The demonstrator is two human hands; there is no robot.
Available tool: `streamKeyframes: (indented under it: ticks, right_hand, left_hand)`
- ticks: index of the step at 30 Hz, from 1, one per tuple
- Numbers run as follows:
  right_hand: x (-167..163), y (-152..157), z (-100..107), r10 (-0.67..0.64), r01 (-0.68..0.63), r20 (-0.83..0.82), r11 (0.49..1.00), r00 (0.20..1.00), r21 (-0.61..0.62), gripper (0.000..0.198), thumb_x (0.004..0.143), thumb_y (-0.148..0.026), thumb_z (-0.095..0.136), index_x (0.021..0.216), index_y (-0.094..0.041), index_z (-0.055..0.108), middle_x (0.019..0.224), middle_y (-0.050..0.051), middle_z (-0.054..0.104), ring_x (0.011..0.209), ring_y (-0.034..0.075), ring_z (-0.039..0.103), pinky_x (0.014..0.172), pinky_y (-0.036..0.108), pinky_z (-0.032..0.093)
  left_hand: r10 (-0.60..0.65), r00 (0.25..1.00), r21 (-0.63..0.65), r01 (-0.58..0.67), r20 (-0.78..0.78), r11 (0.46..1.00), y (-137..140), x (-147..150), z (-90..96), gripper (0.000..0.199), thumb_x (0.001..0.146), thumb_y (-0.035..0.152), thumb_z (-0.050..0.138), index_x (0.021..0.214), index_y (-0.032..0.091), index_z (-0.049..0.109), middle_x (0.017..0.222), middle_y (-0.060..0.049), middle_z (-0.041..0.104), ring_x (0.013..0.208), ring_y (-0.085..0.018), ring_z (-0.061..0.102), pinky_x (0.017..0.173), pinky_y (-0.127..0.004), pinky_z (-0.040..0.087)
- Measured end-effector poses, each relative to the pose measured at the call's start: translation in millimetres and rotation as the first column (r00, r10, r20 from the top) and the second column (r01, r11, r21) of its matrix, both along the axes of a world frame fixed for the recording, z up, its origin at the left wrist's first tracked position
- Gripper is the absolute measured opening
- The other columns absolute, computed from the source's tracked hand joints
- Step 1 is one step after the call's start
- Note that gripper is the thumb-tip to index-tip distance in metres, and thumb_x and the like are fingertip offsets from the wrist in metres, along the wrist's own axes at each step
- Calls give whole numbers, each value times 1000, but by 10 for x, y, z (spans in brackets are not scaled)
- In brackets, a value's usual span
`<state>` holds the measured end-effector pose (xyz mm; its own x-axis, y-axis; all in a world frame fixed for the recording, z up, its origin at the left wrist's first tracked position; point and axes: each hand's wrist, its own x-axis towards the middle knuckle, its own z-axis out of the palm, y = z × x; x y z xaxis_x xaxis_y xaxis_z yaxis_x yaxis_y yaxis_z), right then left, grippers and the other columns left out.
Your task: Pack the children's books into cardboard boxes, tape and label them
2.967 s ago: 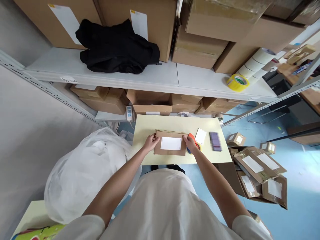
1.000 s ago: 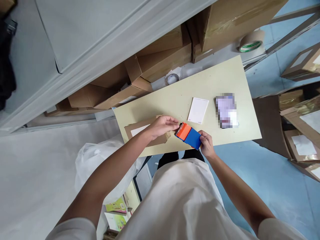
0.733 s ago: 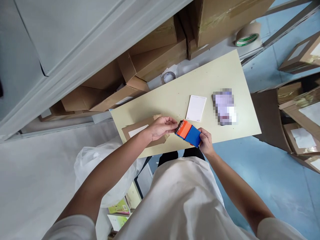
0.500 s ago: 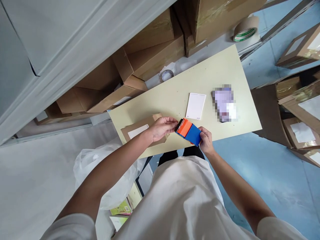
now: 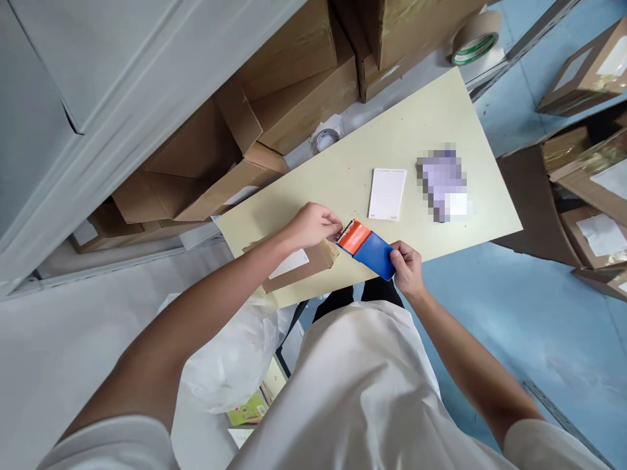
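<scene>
A small spiral notepad [image 5: 371, 250], blue with an orange band at its bound end, is held tilted over the table's front edge. My right hand [image 5: 407, 266] grips its blue lower end, thumb on top. At the coil end, my left hand [image 5: 321, 227] is closed in a pinch, fingertips at the corner of the binding. Exactly what those fingertips pinch is partly hidden. Beyond the notepad, a white paper pad [image 5: 387, 194] lies flat. Under my left forearm rests a cardboard box [image 5: 313, 261] with a white label.
The cream table [image 5: 441, 117] carries a blurred-out purple item [image 5: 442, 183] on the right. Open cartons [image 5: 196, 143] line the far side, near a tape roll [image 5: 327, 139] and a larger brown tape roll [image 5: 476, 39]. A plastic bag [image 5: 230, 352] hangs at lower left. More boxes [image 5: 588, 235] stand at right.
The notepad has turned slightly and its orange part is tilted more. My left hand has lifted a little and its wrist has rotated. My right hand keeps its grip. The view has shifted slightly.
</scene>
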<state>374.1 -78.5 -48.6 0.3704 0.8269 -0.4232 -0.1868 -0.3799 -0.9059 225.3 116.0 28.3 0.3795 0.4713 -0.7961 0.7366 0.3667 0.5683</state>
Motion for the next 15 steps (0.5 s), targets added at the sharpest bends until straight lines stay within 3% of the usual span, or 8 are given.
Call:
streamKeyframes:
  ticks: [4, 10, 15]
  right_hand:
    - [-64, 111, 133, -35, 37, 16, 992, 999, -125, 40, 81, -54, 54, 62, -19, 50, 54, -4, 39, 51, 9, 34, 47, 23, 28]
    - [-47, 212, 104, -46, -6, -194, 965, 980, -261, 49, 77, -64, 55, 59, -19, 49, 51, -5, 41, 47, 8, 35, 43, 22, 28]
    - [-13, -78, -99, -95, -74, -416, 925, 904, -372, 51, 73, -68, 57, 59, -19, 52, 48, -3, 47, 43, 9, 38, 41, 23, 29]
  left_hand:
    - [-232, 959, 85, 248, -166, 965, 210, 87, -8, 18, 63, 23, 76, 76, 14, 68, 65, -3, 70, 67, -18, 68, 66, -27, 53]
    - [-352, 872, -142, 323, -339, 936, 361, 327, -77, 39, 62, 28, 78, 98, 14, 67, 64, -1, 69, 69, -19, 71, 68, -28, 55]
    - [-481, 762, -227, 424, -434, 877, 493, 373, -258, 53, 60, 32, 80, 107, 15, 64, 72, -4, 72, 73, -19, 71, 71, -27, 54]
